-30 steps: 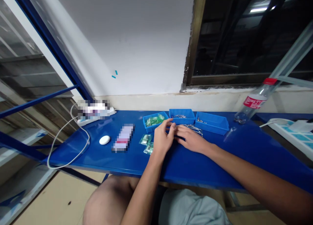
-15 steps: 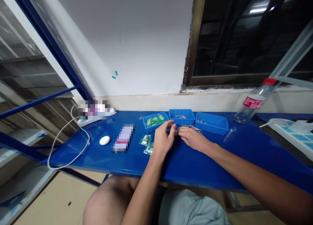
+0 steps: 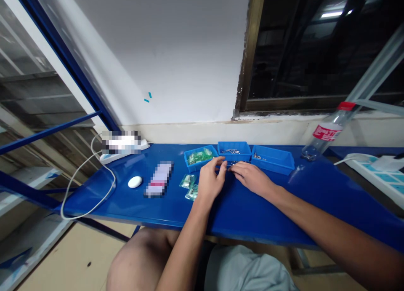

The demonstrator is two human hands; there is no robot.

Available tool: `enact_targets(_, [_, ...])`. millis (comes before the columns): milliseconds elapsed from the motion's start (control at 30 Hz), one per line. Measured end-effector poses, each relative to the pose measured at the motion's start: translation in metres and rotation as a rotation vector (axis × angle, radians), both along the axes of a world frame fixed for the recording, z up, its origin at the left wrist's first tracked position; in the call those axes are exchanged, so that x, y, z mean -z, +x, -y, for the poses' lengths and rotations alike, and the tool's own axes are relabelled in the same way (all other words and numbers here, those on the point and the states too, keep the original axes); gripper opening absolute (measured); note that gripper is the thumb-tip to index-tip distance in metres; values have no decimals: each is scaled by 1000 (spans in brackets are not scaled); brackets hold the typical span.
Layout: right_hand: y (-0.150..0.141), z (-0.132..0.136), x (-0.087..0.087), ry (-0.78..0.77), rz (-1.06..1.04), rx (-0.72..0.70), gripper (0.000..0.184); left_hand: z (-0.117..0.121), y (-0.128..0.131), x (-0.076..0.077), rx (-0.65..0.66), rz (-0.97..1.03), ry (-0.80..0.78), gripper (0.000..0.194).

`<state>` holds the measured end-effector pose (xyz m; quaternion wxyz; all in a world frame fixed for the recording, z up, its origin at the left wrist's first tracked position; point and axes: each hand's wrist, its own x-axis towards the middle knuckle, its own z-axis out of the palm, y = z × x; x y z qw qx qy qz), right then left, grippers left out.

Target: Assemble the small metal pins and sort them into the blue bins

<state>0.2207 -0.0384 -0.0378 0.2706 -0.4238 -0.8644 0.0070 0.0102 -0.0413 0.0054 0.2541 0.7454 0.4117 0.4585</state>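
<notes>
My left hand (image 3: pixel 212 178) is curled at the middle of the blue table, its thumb and index tips close together. Whatever those fingertips hold, if anything, is too small to make out. My right hand (image 3: pixel 252 178) reaches in from the right, palm down, its fingers bent together over thin metal rods (image 3: pixel 237 162); the hand partly covers them, and its fingertips are unclear. Small clear packets (image 3: pixel 188 181) lie left of my left hand. Behind the hands stand a blue bin with green-tinted packets (image 3: pixel 201 155), a bin with metal rods (image 3: pixel 233 150) and a bin with small metal parts (image 3: pixel 274 160).
A clear bottle with a red cap (image 3: pixel 325 133) leans at the back right. Further left are a white oval object (image 3: pixel 135 182), a blurred-out phone-like object (image 3: pixel 159 179) and a power strip (image 3: pixel 143 145) with a white cable (image 3: pixel 65 194). The wall (image 3: pixel 176 133) borders the table's back.
My right hand has shifted slightly, and fewer of the rods show beyond its fingers. My left hand has stayed nearly still.
</notes>
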Motion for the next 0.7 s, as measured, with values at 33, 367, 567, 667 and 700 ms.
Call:
enact_targets(33, [0,0,0,-2,5,2,31,0,0,0,1,0,-2,28])
enact_targets(367, [-2,-2,-5,57,-25,-22,29,0,0,1,10,-7,1,27])
enact_targets(567, [-3,-2,-9,110,-168,-41,42,-1,0,2,8,-14,15,28])
enact_targets(667, [-4,0,-11,128,-212,-42,43,-1,0,3,6,-32,22,28])
enact_targets(700, [-5,1,-13,135,-224,-43,42,-1,0,4,7,-40,17,28])
